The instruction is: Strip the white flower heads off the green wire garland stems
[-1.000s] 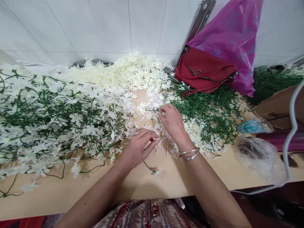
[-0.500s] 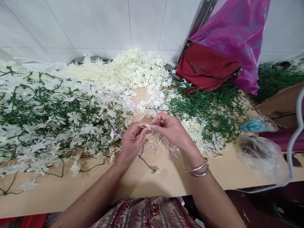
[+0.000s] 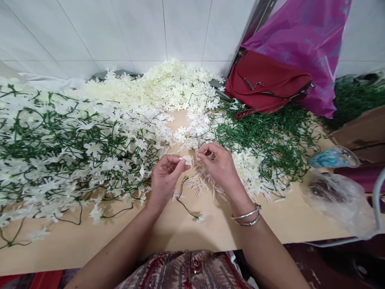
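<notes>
Between the thumb and forefinger of my left hand (image 3: 166, 176) is a small white artificial flower (image 3: 187, 160). My right hand (image 3: 218, 164) is a short way to the right, its thumb and fingertips pinched together beside some thin white stamens (image 3: 198, 184). Whatever sits in that pinch is too small to make out. Below the hands a green stem (image 3: 184, 204) with a white blossom at its lower end lies on the table (image 3: 177, 235). Loose cream-white blossoms (image 3: 177, 82) are heaped behind the hands.
A large pile of white flowers on green stems (image 3: 75, 144) covers the left side. Bare green stems (image 3: 258, 136) lie at right, with a red handbag (image 3: 267, 82) and purple plastic bag (image 3: 313, 36) behind. A clear plastic bag (image 3: 343, 200) rests near the right edge.
My hands have come apart: the right one has drawn a little to the right. The white flower stays in the left fingers and now shows more fully.
</notes>
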Demonstrator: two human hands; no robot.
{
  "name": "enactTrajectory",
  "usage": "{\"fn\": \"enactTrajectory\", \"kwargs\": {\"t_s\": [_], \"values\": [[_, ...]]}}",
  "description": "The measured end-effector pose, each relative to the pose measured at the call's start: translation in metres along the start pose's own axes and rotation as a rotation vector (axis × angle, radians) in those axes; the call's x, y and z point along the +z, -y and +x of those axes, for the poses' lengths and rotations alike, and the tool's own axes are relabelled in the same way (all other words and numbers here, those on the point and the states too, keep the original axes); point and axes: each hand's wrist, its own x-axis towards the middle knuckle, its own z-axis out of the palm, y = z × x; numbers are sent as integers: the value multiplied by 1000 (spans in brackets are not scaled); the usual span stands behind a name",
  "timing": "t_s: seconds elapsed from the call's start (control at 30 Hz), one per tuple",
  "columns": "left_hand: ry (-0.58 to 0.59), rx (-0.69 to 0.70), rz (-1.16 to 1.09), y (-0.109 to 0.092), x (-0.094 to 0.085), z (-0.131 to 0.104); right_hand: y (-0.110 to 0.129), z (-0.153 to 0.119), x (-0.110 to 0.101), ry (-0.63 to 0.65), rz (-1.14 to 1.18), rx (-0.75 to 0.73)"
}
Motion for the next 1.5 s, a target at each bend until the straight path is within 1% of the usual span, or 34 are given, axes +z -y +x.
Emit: {"fn": "enactTrajectory", "kwargs": {"t_s": [0.1, 0.17, 0.27, 0.37, 0.43, 0.5, 0.67, 0.73, 0.77, 0.87, 0.93, 1.03, 1.17, 1.27, 1.4, 1.5], "values": [[-20, -10, -46, 0, 0, 3, -2, 1, 3, -26, 274, 75], [-20, -10, -61, -1, 0, 3, 0, 1, 4, -26, 361, 106], [-16, -16, -50, -1, 0, 3, 5, 1, 4, -44, 363, 88], [-35, -13, -53, -1, 0, 2, 10, 0, 2, -102, 350, 33], [-42, -12, -52, -1, 0, 2, 12, 0, 2, -123, 376, 36], [-44, -12, -44, -1, 0, 2, 15, -1, 2, -96, 429, 72], [-41, 1, -50, 1, -1, 3, 18, -7, 11, 70, 546, 142], [-24, 16, -56, 2, -1, 3, 18, -8, 16, 110, 580, 166], [-13, 27, -51, 3, -1, 2, 18, -9, 18, 107, 581, 173], [29, 70, -16, 5, -2, 0, 17, -9, 23, 31, 541, 182], [51, 103, 7, 7, -3, -1, 18, -8, 24, 8, 578, 203], [73, 139, 45, 10, -5, -1, 19, -8, 25, 35, 668, 240], [99, 157, 84, 14, -7, -1, 19, -8, 24, 51, 657, 252], [114, 157, 96, 14, -7, 0, 17, -7, 24, 90, 652, 253], [143, 174, 133, 11, -8, 0, 14, -7, 22, 136, 569, 222], [161, 191, 213, 11, -9, -1, 12, -6, 19, 85, 472, 167]]}}
